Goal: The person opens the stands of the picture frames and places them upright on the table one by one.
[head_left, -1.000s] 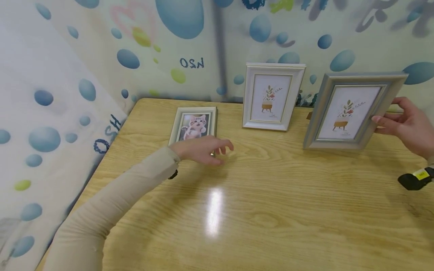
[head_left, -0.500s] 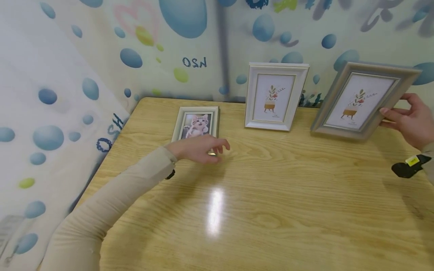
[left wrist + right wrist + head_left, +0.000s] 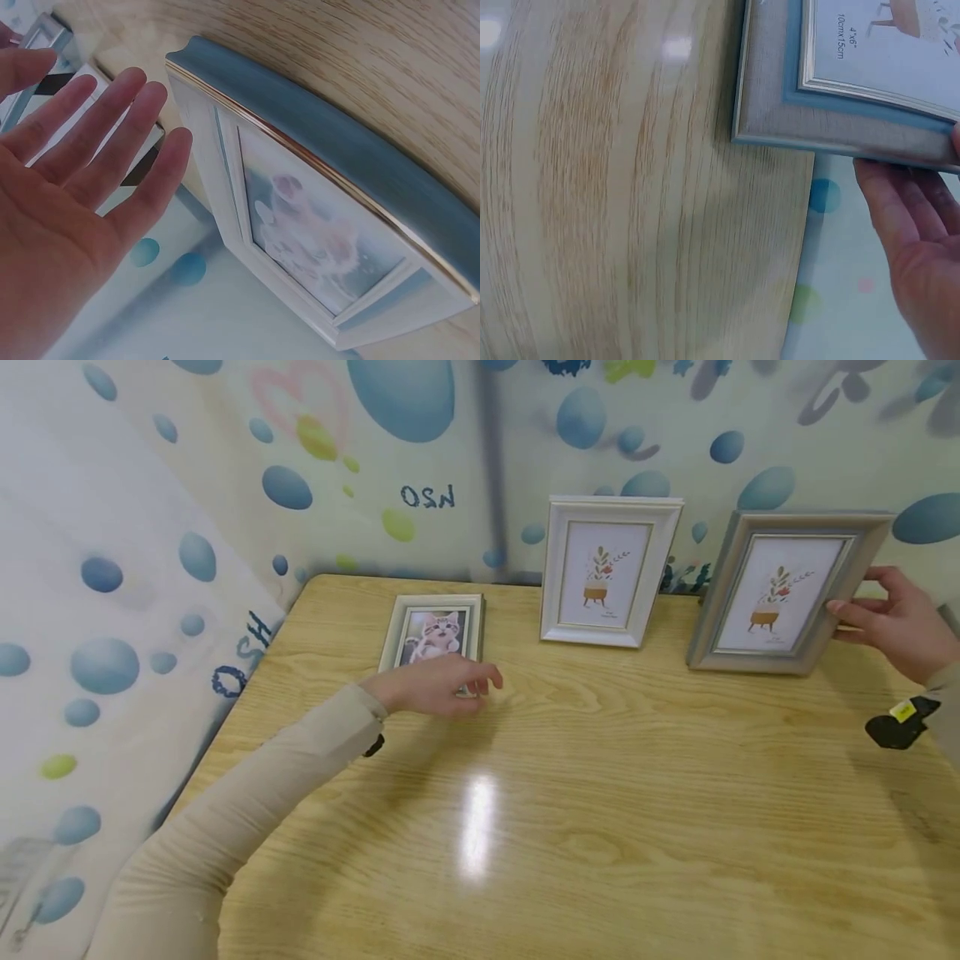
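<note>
At the right of the head view my right hand point(image 3: 903, 631) pinches the right side of a grey picture frame point(image 3: 787, 597), thumb on its front, fingers behind. The frame stands nearly upright by the table's back edge, with a potted-plant print. In the right wrist view, fingers point(image 3: 889, 199) reach behind the frame's edge. My left hand point(image 3: 435, 683) holds nothing, fingers loosely bent, in front of a small frame with a kitten picture point(image 3: 438, 631). The left wrist view has this hand point(image 3: 82, 172) beside the kitten frame point(image 3: 307, 217), apart from it.
A white picture frame point(image 3: 607, 572) with the same plant print stands between the other two. All are on a wood-grain table point(image 3: 600, 793). Behind the table hangs a backdrop point(image 3: 360, 543) with blue and green spots.
The grey frame, held in my right hand, rose and tilted to the right, then came back upright and lower, farther back than at first. My left hand has barely moved.
</note>
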`<state>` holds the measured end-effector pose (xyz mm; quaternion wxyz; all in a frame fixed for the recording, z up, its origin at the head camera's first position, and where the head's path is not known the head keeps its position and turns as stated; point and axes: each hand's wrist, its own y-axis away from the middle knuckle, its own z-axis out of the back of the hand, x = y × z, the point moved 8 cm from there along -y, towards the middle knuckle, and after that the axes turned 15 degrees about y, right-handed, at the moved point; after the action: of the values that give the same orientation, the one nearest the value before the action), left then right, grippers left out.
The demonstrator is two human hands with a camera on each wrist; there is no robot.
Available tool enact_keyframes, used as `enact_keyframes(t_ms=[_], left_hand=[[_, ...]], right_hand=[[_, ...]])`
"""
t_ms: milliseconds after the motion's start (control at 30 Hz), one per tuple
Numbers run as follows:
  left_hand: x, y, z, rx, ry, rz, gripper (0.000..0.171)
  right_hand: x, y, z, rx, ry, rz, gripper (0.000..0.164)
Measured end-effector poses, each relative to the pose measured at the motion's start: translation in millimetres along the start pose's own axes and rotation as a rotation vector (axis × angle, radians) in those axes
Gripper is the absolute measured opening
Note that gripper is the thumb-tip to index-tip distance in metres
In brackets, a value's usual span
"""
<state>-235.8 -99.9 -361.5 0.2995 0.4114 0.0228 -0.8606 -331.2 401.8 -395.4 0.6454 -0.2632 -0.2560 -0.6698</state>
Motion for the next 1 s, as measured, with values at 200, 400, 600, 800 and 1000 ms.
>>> enact_keyframes(t_ms=[200, 400, 600, 800, 1000], left_hand=[[1.1, 0.7, 2.3, -0.013, -0.010, -0.021, 0.027], [3.4, 3.1, 4.5, -0.021, -0.005, -0.035, 0.026], [4.7, 7.7, 7.4, -0.029, -0.002, -0.010, 0.025], [8.3, 12.5, 10.7, -0.041, -0.009, 0.005, 0.024], [7.6, 12.4, 9.7, -0.037, -0.010, -0.004, 0.024]], right_hand=[[27, 15, -3, 0.017, 0.063, 0.007, 0.042], [16, 9, -4, -0.004, 0.026, 0.003, 0.044], [-7, -3, -4, 0.002, -0.013, -0.013, 0.047], [19, 11, -7, 0.007, 0.087, -0.046, 0.049], [30, 18, -4, -0.018, 0.098, -0.055, 0.051]])
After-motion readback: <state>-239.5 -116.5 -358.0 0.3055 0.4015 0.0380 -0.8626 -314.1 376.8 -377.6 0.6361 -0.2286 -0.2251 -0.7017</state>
